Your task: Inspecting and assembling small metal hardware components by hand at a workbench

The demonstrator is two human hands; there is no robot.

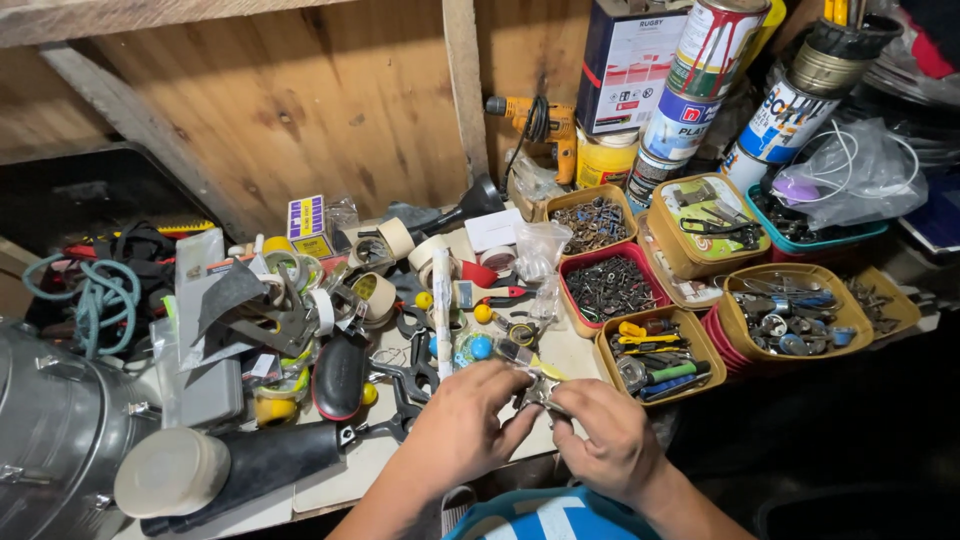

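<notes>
My left hand (462, 425) and my right hand (608, 440) meet over the front edge of a cluttered workbench (340, 480). Both pinch a small metal part (540, 388) between their fingertips; what the part is stays too small to tell. Just beyond the fingers lie a blue ball (481, 347), a yellow ball (483, 313) and a white tube (441, 312). A tub of screwdrivers and bits (655, 355) stands right of my hands.
Several tubs of screws and hardware (610, 288) sit at the right, paint cans (690, 90) and a yellow drill (535, 120) behind them. Tape rolls (378, 295), black clamps (415, 375), a grey case (205, 395) and a metal drum (55, 430) crowd the left. A wooden wall stands behind.
</notes>
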